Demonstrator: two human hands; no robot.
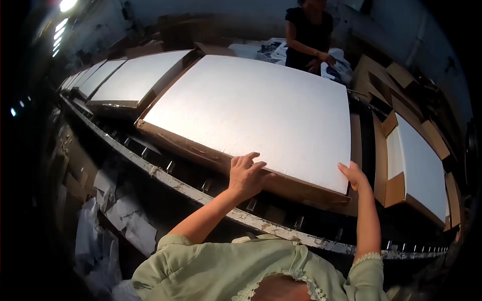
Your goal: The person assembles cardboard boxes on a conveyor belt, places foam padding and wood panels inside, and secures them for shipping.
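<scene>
A wide cardboard box (306, 190) lies before me on a roller conveyor, with a flat white foam board (261, 108) covering its top. My left hand (246, 175) rests on the near edge of the box; its fingers are spread over the rim and hold nothing. At the right end, my right hand (354, 175) is closed over the corner of the foam board. Its index finger or thumb lies on the white surface, while the other fingers are partly hidden beyond the edge.
More white-topped boxes (135, 80) line the conveyor to the left. On the right sits an open-flapped box (419, 168) with white foam. The conveyor's pale rail (186, 188) runs between me and the box. Across stands a person (307, 37) in dark clothes; torn white sheets (125, 215) lie lower left.
</scene>
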